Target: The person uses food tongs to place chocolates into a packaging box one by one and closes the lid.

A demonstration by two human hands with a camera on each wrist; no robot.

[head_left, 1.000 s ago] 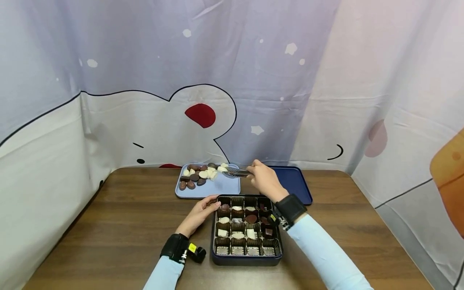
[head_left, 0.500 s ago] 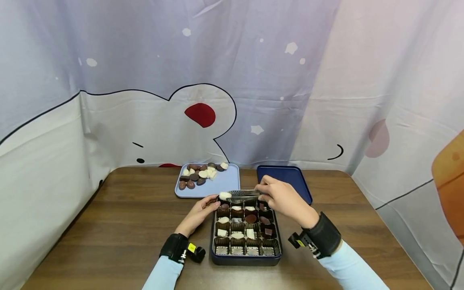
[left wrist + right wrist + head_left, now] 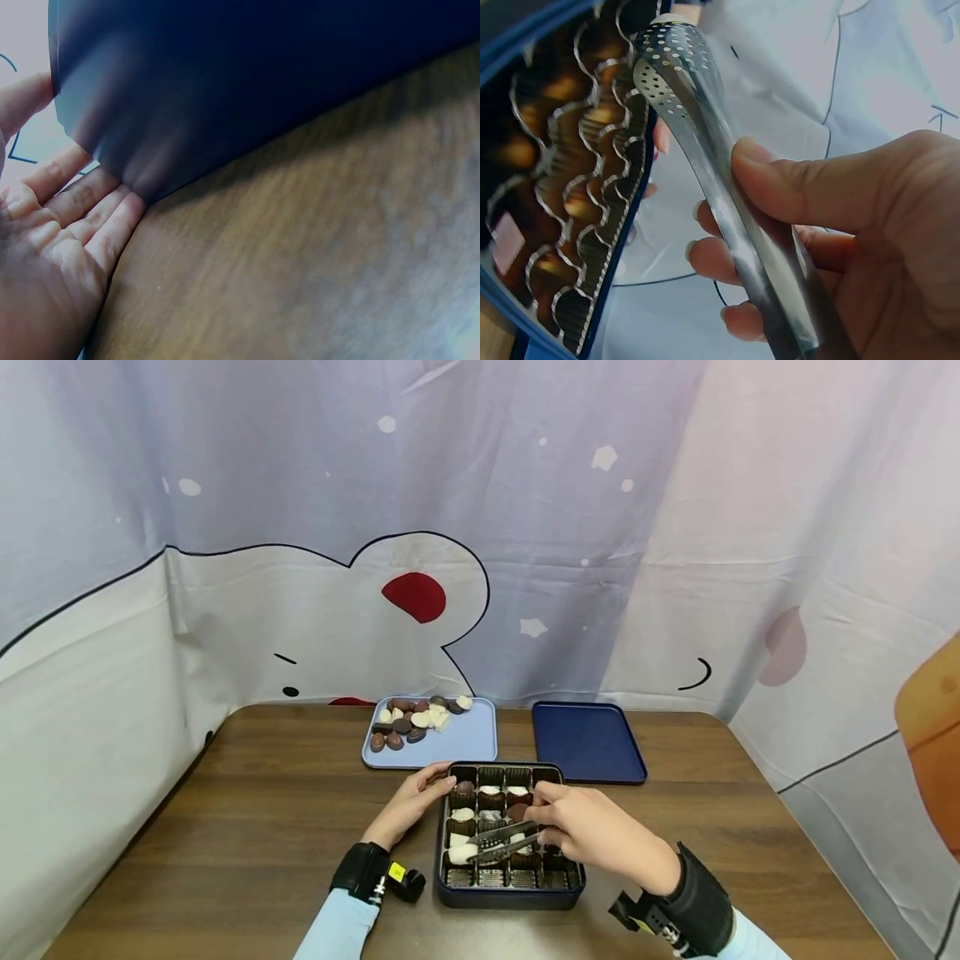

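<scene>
My right hand [image 3: 600,831] grips metal tongs [image 3: 491,853] with perforated tips, thumb on one arm and fingers on the other. Between the tips is a white chocolate [image 3: 462,853], held over the left side of a dark blue box [image 3: 510,900] near its front row. The box has a dark compartment insert; brown and white chocolates sit in several cells, and the front row's cells show bare bottoms. My left hand [image 3: 408,806] rests at the box's far left corner. In the left wrist view its fingers [image 3: 112,232] lie fairly straight against the box wall [image 3: 247,82].
Behind the box, a light blue tray [image 3: 468,747] bears brown and white chocolates [image 3: 420,721] on its left part. A dark blue lid [image 3: 588,743] lies to its right on the wooden table [image 3: 262,827]. A printed curtain [image 3: 322,618] hangs behind the table.
The tongs have come from the tray toward me, carrying a white chocolate across to the front left of the box. My left hand has stayed at the box's corner.
</scene>
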